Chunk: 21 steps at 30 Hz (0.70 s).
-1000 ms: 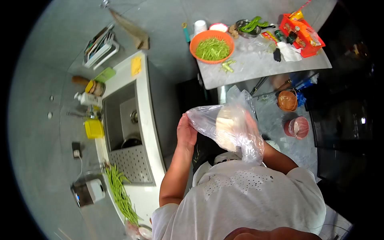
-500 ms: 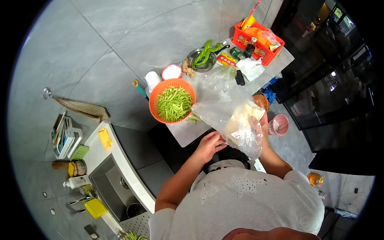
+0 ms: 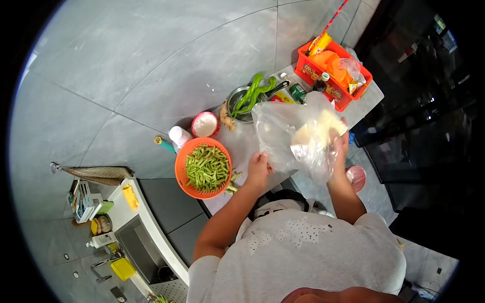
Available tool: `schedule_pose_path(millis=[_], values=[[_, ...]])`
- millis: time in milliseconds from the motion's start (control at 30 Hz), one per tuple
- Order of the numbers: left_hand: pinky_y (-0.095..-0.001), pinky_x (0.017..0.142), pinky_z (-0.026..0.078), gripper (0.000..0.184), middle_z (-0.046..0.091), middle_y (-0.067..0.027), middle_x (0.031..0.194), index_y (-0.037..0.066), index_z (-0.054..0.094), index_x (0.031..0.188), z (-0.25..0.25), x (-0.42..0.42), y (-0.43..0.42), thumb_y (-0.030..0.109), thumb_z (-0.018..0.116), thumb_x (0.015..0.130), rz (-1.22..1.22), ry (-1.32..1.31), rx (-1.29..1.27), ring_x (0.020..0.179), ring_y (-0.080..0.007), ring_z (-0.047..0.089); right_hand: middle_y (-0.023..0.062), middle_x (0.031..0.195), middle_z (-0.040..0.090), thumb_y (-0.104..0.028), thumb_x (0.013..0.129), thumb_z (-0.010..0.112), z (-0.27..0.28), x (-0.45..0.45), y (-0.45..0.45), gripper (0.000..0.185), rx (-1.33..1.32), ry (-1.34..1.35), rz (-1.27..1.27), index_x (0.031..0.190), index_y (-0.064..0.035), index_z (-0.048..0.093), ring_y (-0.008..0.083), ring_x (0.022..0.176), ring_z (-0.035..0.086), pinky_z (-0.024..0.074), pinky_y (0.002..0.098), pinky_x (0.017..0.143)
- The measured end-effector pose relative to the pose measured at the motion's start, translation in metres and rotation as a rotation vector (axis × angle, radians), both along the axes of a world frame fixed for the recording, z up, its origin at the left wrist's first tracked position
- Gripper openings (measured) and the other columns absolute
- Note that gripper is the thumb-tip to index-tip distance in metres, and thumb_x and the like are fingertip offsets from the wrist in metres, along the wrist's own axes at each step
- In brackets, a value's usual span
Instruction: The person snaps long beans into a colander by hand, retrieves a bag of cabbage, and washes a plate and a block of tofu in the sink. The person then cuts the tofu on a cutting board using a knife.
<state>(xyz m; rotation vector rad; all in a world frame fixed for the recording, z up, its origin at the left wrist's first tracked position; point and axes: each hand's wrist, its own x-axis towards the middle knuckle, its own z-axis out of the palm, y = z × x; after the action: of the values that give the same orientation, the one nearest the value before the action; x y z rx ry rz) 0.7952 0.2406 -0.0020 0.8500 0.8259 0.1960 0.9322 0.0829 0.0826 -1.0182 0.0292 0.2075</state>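
Note:
A clear plastic bag [image 3: 275, 134] with pale yellow, flat-looking pieces [image 3: 316, 132] inside hangs over the counter in front of me. My right hand [image 3: 340, 150] grips its right side, the fingers partly hidden behind the plastic. My left hand [image 3: 259, 169] is closed at the bag's lower left edge, seemingly pinching the film. Left of that hand stands an orange colander [image 3: 180, 174] full of cut green bean pieces [image 3: 207, 169]. A few green scraps [image 3: 233, 183] lie beside the colander.
Behind are a red-rimmed bowl of white powder [image 3: 205, 124], ginger [image 3: 226, 117], a pan [image 3: 236, 98] with long green peppers [image 3: 252, 96], a green bottle [image 3: 298, 92] and a red basket [image 3: 318, 76]. A sink [image 3: 139, 247] lies at left, a pink bin [image 3: 356, 178] at right.
My view has shifted. The bag has been raised and spread, its upper part no longer lying toward the colander. My left hand has moved up to the bag's left edge and closed.

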Motion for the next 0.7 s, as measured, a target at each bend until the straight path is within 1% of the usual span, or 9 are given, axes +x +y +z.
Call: schedule_pose_path(millis=[200, 233, 300, 333, 433, 500, 567, 633, 700], values=[[-0.0262, 0.054, 0.048, 0.011, 0.055, -0.0023, 0.070, 0.007, 0.052, 0.092, -0.040, 0.036, 0.064, 0.018, 0.052, 0.092, 0.353, 0.070, -0.009, 0.058, -0.0135, 0.054, 0.0114, 0.116, 0.055, -0.011, 0.087, 0.054, 0.012, 0.118, -0.018, 0.039, 0.172, -0.129, -0.218, 0.124, -0.0020, 0.044, 0.0227, 0.107, 0.055, 0.0463, 0.0364, 0.091], [-0.0262, 0.054, 0.048, 0.011, 0.055, -0.0023, 0.070, 0.007, 0.052, 0.092, -0.046, 0.034, 0.070, 0.018, 0.052, 0.092, 0.359, 0.078, -0.011, 0.058, -0.0135, 0.054, 0.0145, 0.122, 0.054, -0.024, 0.091, 0.049, 0.013, 0.128, -0.019, 0.043, 0.070, -0.141, -0.242, 0.125, 0.0011, 0.045, 0.0267, 0.113, 0.053, 0.0422, 0.0398, 0.097], [-0.0272, 0.058, 0.051, 0.011, 0.058, -0.0030, 0.076, 0.006, 0.051, 0.094, -0.057, 0.030, 0.084, 0.017, 0.050, 0.093, 0.556, 0.034, -0.048, 0.061, -0.0143, 0.056, 0.0151, 0.126, 0.052, -0.028, 0.091, 0.048, 0.014, 0.143, -0.022, 0.047, 0.100, -0.111, -0.255, 0.127, 0.0017, 0.044, 0.0279, 0.118, 0.050, 0.0391, 0.0404, 0.100], [-0.0287, 0.068, 0.052, 0.016, 0.058, -0.0067, 0.093, 0.004, 0.052, 0.103, -0.063, 0.023, 0.088, 0.017, 0.049, 0.093, 0.543, 0.020, -0.027, 0.074, -0.0162, 0.058, 0.0157, 0.128, 0.051, -0.030, 0.090, 0.049, 0.017, 0.145, -0.022, 0.050, 0.129, -0.042, -0.256, 0.128, 0.0017, 0.042, 0.0296, 0.119, 0.049, 0.0383, 0.0419, 0.101], [-0.0306, 0.084, 0.048, 0.030, 0.054, -0.0105, 0.113, 0.002, 0.048, 0.119, -0.040, 0.007, 0.074, 0.016, 0.050, 0.093, 0.461, -0.030, -0.159, 0.096, -0.0189, 0.056, 0.0161, 0.128, 0.051, -0.030, 0.089, 0.049, 0.021, 0.146, -0.021, 0.052, 0.144, -0.035, -0.217, 0.130, 0.0013, 0.041, 0.0302, 0.119, 0.049, 0.0379, 0.0429, 0.102], [-0.0323, 0.090, 0.045, 0.032, 0.052, -0.0110, 0.118, 0.002, 0.047, 0.121, -0.020, -0.002, 0.045, 0.018, 0.049, 0.094, 0.498, 0.032, -0.058, 0.103, -0.0193, 0.053, 0.0164, 0.129, 0.050, -0.029, 0.089, 0.049, 0.018, 0.137, -0.016, 0.052, 0.172, -0.036, -0.165, 0.130, 0.0012, 0.040, 0.0310, 0.119, 0.049, 0.0381, 0.0436, 0.102], [-0.0339, 0.095, 0.042, 0.035, 0.050, -0.0115, 0.124, 0.002, 0.047, 0.124, 0.003, -0.016, 0.027, 0.020, 0.049, 0.094, 0.526, 0.089, 0.038, 0.110, -0.0196, 0.051, 0.0168, 0.129, 0.050, -0.028, 0.088, 0.050, 0.021, 0.113, -0.005, 0.053, 0.197, 0.053, 0.048, 0.131, 0.0010, 0.040, 0.0313, 0.118, 0.049, 0.0388, 0.0440, 0.101], [-0.0326, 0.100, 0.035, 0.044, 0.048, -0.0093, 0.129, 0.003, 0.041, 0.133, 0.027, -0.035, 0.021, 0.020, 0.051, 0.094, 0.338, 0.010, 0.479, 0.116, -0.0200, 0.047, 0.0168, 0.128, 0.050, -0.029, 0.086, 0.051, 0.017, 0.083, 0.013, 0.056, 0.264, 0.091, 0.312, 0.133, -0.0007, 0.038, 0.0304, 0.116, 0.051, 0.0406, 0.0436, 0.099], [-0.0331, 0.099, 0.034, 0.047, 0.047, -0.0073, 0.129, 0.004, 0.042, 0.134, 0.051, -0.057, 0.024, 0.028, 0.050, 0.094, 0.267, -0.045, 0.488, 0.118, -0.0206, 0.046, 0.0157, 0.131, 0.048, -0.029, 0.083, 0.052, 0.020, 0.046, 0.045, 0.063, 0.319, 0.150, 0.617, 0.137, -0.0021, 0.034, 0.0299, 0.119, 0.049, 0.0381, 0.0430, 0.102]])
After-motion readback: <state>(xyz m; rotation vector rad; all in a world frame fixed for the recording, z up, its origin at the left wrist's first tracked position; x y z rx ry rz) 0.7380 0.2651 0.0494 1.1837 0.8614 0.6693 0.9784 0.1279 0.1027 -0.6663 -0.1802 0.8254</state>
